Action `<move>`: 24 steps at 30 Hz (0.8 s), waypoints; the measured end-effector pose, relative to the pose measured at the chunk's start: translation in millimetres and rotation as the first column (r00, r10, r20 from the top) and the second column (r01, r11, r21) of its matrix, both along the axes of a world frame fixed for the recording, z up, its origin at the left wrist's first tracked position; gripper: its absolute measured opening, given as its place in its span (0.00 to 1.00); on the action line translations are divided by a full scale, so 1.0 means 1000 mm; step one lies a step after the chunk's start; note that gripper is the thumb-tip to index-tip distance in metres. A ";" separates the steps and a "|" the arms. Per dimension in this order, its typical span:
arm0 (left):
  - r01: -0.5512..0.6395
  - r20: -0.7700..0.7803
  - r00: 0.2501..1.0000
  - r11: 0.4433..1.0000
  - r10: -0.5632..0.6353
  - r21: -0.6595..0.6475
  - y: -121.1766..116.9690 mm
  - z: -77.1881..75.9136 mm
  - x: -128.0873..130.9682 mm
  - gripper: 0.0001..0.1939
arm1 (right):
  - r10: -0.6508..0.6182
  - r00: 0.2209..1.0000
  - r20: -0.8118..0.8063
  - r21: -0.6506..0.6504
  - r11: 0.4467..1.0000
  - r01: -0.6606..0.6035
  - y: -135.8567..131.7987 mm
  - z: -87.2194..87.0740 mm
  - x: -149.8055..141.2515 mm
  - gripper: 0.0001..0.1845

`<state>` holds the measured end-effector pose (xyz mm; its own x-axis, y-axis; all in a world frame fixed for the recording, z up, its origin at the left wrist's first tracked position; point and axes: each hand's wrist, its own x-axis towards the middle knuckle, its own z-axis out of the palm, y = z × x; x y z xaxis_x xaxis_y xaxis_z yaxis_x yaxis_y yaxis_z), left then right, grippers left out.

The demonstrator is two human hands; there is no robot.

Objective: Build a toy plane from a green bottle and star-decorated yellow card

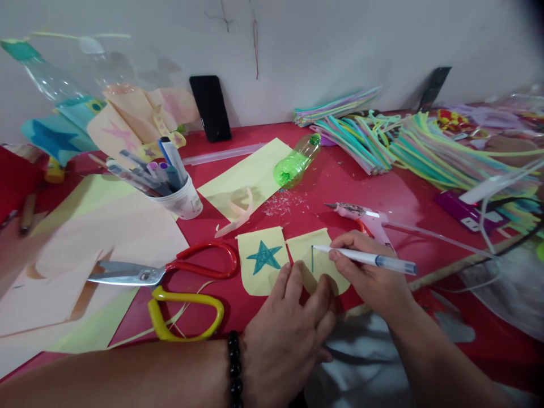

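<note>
My right hand point(369, 272) pinches a white marker pen point(361, 256) with a blue end, its tip touching a pale yellow paper piece point(302, 249) with a rounded lower edge. A short dark line runs down that paper from the tip. My left hand point(293, 317), a black bead bracelet at its wrist, lies with fingers stretched over the lower part of this paper. To its left lies a similar yellow paper piece point(250, 281) bearing a coloured-in teal star point(264, 258). Part of the right-hand paper is hidden under my fingers.
Large open scissors point(147, 276) lie left, over paper sheets point(140, 226). A cup of markers point(187, 201), a green bottle piece point(297, 161) and a glue gun point(357, 212) stand or lie beyond my hands. Pipe cleaners point(348, 141) and a phone point(210, 107) are at the back.
</note>
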<state>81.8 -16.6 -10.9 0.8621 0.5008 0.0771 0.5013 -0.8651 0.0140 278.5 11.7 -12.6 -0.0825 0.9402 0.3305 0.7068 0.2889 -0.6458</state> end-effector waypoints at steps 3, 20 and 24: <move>-0.002 -0.004 1.000 1.000 0.002 0.003 0.000 0.001 0.000 0.31 | 0.006 1.000 -0.004 0.003 1.000 -0.006 0.000 0.001 -0.001 0.04; 0.029 0.033 0.999 0.997 -0.027 -0.066 0.009 0.003 -0.002 0.27 | -0.019 1.000 0.003 0.015 1.000 0.019 -0.002 0.003 0.000 0.05; 0.071 0.045 0.997 0.986 -0.065 -0.148 0.018 0.007 -0.003 0.28 | -0.032 0.999 0.023 0.028 0.999 0.032 -0.002 0.004 0.001 0.05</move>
